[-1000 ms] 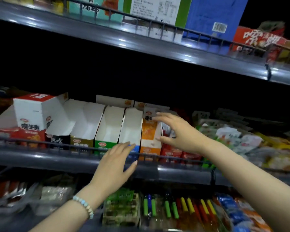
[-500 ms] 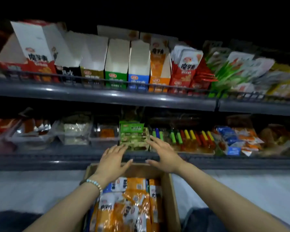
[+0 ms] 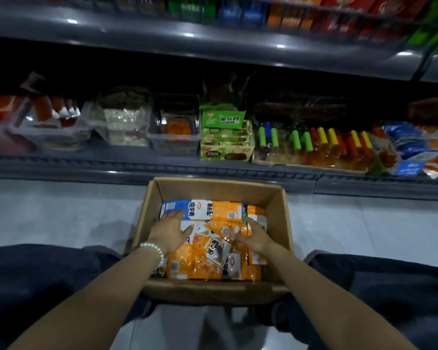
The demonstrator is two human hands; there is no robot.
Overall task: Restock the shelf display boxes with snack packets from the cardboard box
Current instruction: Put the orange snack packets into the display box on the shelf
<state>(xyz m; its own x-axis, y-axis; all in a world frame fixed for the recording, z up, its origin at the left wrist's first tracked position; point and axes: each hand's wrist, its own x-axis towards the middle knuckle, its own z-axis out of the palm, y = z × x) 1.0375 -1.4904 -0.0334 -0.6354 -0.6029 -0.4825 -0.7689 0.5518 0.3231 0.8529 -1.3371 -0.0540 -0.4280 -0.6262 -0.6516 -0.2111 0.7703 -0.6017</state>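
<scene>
An open cardboard box (image 3: 276, 198) sits on the floor between my knees, in front of the shelving. Inside lie several orange snack packets (image 3: 202, 258) and a blue one (image 3: 173, 207). My left hand (image 3: 171, 232), with a bead bracelet on the wrist, rests flat on the packets at the left side of the box. On the right side my right hand (image 3: 254, 236) lies on the orange packets with its fingers spread. Neither hand grips a packet. The display boxes (image 3: 238, 11) show only as a blurred coloured strip along the top edge.
The lower shelf (image 3: 162, 168) behind the box carries clear tubs, a green carton (image 3: 225, 145), rows of colourful capped bottles (image 3: 314, 145) and blue packets at the right. Pale floor tiles lie on both sides of the box. My dark trouser legs frame the bottom.
My view has dropped from the shelf to the floor. Both hands came down from the display boxes, passed over the box rim, and now lie on the packets inside.
</scene>
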